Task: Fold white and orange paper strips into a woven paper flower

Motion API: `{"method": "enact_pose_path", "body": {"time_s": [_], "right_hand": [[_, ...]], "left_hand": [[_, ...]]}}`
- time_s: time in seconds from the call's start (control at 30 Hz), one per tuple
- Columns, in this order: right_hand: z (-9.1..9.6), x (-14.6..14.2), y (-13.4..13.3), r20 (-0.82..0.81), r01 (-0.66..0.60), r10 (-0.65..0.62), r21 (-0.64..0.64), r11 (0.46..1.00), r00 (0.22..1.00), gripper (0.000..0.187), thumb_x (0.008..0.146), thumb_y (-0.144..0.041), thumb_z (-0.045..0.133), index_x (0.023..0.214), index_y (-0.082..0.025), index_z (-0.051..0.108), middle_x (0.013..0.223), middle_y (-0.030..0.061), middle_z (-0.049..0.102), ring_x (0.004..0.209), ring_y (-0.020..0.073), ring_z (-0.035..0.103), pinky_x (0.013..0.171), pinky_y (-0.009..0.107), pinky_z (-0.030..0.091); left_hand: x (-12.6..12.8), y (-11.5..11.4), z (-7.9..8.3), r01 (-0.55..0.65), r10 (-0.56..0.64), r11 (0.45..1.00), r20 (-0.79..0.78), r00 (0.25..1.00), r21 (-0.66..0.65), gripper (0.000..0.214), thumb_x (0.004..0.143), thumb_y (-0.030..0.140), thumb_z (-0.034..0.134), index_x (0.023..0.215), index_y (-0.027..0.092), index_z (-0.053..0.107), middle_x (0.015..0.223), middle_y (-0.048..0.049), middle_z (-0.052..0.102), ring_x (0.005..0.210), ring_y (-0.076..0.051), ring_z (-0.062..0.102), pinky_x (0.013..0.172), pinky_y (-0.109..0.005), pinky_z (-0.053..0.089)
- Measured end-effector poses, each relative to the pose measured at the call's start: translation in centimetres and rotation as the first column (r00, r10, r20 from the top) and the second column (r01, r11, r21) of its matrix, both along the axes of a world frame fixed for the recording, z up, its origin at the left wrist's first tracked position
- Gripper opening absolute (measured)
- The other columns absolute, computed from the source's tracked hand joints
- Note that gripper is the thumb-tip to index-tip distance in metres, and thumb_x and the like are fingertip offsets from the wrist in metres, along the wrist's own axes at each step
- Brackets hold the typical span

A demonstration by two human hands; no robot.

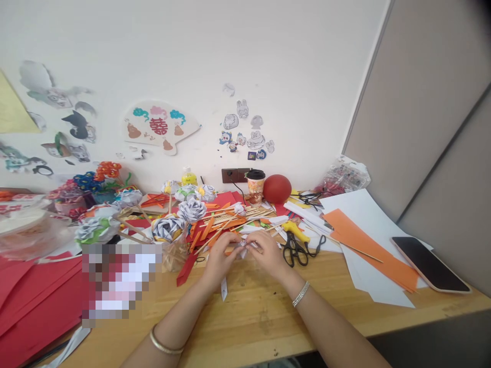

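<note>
Both of my hands meet over the front middle of the wooden table. My left hand [222,254] and my right hand [267,251] pinch a small folded white paper piece [243,244] between their fingertips; part of it is hidden by the fingers. A narrow white paper strip [224,289] shows just below my left hand. Black-handled scissors [294,252] lie right of my right hand, close to a yellow tool [295,231]. Behind my fingers are wooden sticks [222,217] and orange paper strips [207,228]. A white paper rose [169,228] stands to the left.
Red paper sheets [34,301] cover the left side. On the right lie orange paper [376,250], white sheets [355,273] and a phone [429,263]. A lidded paper cup [255,189] and a red balloon [277,189] stand by the wall.
</note>
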State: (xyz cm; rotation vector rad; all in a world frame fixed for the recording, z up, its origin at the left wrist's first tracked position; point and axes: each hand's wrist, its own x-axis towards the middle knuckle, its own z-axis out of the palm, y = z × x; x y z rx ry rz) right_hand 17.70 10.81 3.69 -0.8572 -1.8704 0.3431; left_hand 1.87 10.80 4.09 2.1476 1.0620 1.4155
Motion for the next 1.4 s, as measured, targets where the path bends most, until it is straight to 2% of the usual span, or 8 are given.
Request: {"method": "enact_pose_path", "body": {"time_s": [0.23,0.53,0.67,0.87,0.97,1.17,1.27,1.4], "right_hand": [[-0.3,0.8,0.8,-0.183,-0.272,0.217,-0.371,0.888,0.959,0.004,0.071,-0.017,0.055,0.075,-0.017,0.056,0.075,-0.0001,0.057,0.073,0.0134,0.055,0.068,0.025,0.044],[0.3,1.0,0.5,0.038,-0.123,0.128,-0.12,0.985,0.991,0.007,0.07,-0.013,0.058,0.074,-0.019,0.058,0.077,0.0,0.058,0.078,0.0147,0.052,0.072,0.026,0.039],[0.4,1.0,0.5,0.046,-0.11,0.117,-0.132,0.985,0.992,0.004,0.071,-0.015,0.058,0.072,-0.019,0.057,0.076,-0.0004,0.057,0.076,0.0146,0.051,0.07,0.026,0.038],[-0.4,0.9,0.8,-0.152,-0.25,0.202,-0.454,0.855,0.967,0.008,0.073,-0.025,0.056,0.075,-0.017,0.055,0.072,-0.0019,0.054,0.065,0.0112,0.05,0.058,0.021,0.039],[-0.9,0.9,1.0,-0.174,-0.287,0.228,-0.548,0.786,0.958,0.011,0.072,-0.027,0.056,0.075,-0.016,0.055,0.069,-0.0025,0.053,0.06,0.0099,0.049,0.055,0.02,0.038],[-1.8,0.6,1.2,-0.107,-0.184,0.15,-0.523,0.833,0.983,0.009,0.069,-0.025,0.058,0.071,-0.017,0.054,0.068,-0.0033,0.052,0.06,0.0097,0.047,0.054,0.019,0.037],[-2.0,0.2,1.2,-0.06,-0.1,0.081,-0.487,0.868,0.995,0.008,0.067,-0.023,0.058,0.069,-0.017,0.054,0.065,-0.0038,0.052,0.058,0.0097,0.046,0.052,0.02,0.036],[-2.3,-0.1,1.3,-0.029,-0.04,0.031,-0.43,0.902,0.999,0.006,0.066,-0.02,0.058,0.067,-0.017,0.054,0.065,-0.0032,0.054,0.06,0.0104,0.048,0.056,0.021,0.038]], "left_hand": [[-0.1,0.5,-0.5,0.233,-0.223,0.919,0.07,0.972,-0.318,0.016,0.072,0.03,0.057,0.078,0.018,0.048,0.074,0.0,0.053,0.068,-0.013,0.053,0.062,-0.024,0.043],[0.0,-0.1,0.7,0.117,-0.128,0.984,-0.085,0.988,-0.132,0.013,0.07,0.027,0.058,0.066,0.017,0.051,0.071,-0.0013,0.055,0.069,-0.014,0.051,0.066,-0.025,0.04],[-0.1,0.0,0.4,0.128,-0.135,0.972,-0.02,0.991,-0.196,0.013,0.069,0.029,0.06,0.07,0.017,0.053,0.072,-0.0006,0.055,0.069,-0.013,0.051,0.065,-0.025,0.042],[-0.2,0.8,-0.4,0.272,-0.208,0.796,0.178,0.962,-0.541,0.026,0.062,0.035,0.066,0.069,0.015,0.052,0.064,0.0023,0.053,0.058,-0.01,0.052,0.054,-0.021,0.041],[-0.3,1.0,-0.8,0.299,-0.221,0.747,0.202,0.954,-0.594,0.028,0.062,0.037,0.066,0.067,0.014,0.051,0.063,0.0016,0.056,0.057,-0.01,0.053,0.054,-0.021,0.042],[-0.4,1.2,-1.3,0.293,-0.24,0.725,0.171,0.956,-0.624,0.03,0.062,0.041,0.064,0.071,0.014,0.052,0.059,0.0014,0.057,0.052,-0.01,0.053,0.049,-0.02,0.04],[-0.5,1.2,-1.1,0.234,-0.216,0.756,0.103,0.971,-0.611,0.028,0.063,0.039,0.063,0.071,0.014,0.053,0.056,0.0023,0.056,0.049,-0.01,0.051,0.046,-0.019,0.037],[-0.4,1.2,-1.1,0.126,-0.155,0.867,-0.02,0.988,-0.482,0.017,0.065,0.031,0.059,0.068,0.015,0.055,0.059,0.0015,0.056,0.054,-0.011,0.052,0.049,-0.021,0.039]]}}
